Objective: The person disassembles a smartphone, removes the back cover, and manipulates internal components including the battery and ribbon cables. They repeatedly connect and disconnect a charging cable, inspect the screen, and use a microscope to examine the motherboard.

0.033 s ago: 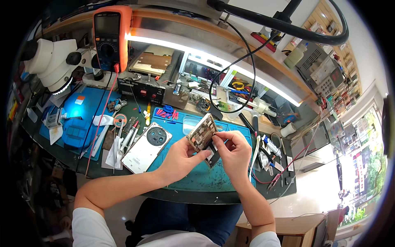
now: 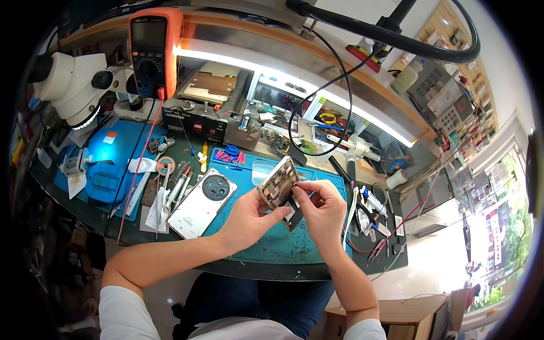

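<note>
Above the blue work mat (image 2: 266,249), my left hand (image 2: 252,221) grips an opened smartphone (image 2: 277,190), its thumb across the lower part. The phone is tilted, with its inner boards and a dark battery area showing. My right hand (image 2: 322,207) is closed in a pinch at the phone's right edge, thumb and forefinger together; whatever lies between those fingertips is hidden. A silvery-white phone back cover (image 2: 195,212) with a big round dark camera ring lies left of my left hand, partly on the mat.
A microscope (image 2: 71,90) and an orange multimeter (image 2: 150,54) stand at the left. Pink and blue bits (image 2: 229,156) lie behind the cover. Pens and tweezers (image 2: 178,187) sit left of it. Cables, tubes and tools (image 2: 371,209) crowd the right. A black cable loop (image 2: 348,107) hangs overhead.
</note>
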Motion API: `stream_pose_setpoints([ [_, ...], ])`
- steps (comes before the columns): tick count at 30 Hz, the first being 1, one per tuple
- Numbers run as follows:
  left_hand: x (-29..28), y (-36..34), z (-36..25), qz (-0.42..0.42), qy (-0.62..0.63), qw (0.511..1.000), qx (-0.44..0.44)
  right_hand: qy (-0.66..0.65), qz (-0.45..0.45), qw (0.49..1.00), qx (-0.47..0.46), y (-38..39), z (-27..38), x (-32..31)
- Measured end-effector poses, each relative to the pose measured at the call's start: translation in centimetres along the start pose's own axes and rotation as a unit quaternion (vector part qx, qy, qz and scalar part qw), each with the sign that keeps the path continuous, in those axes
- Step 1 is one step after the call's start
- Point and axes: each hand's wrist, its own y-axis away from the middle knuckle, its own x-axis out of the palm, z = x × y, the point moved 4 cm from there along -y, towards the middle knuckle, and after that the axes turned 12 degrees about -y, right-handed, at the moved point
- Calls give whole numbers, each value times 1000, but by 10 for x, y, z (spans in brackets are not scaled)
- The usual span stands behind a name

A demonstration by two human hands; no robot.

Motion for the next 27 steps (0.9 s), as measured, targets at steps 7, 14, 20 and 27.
stream_pose_setpoints([
  [7,1,0,5,-30,-11,999,24,-8,0,1000,11,1,0,1],
  [14,0,2,6,-32,-51,998,34,-28,44,994,95,-7,-3,-5],
  [20,2,1,-5,3,-29,999,15,-30,92,994,56,-14,-9,-13],
  [27,-1,-2,-6,28,42,997,-52,83,127,971,-187,-1,13,-17],
])
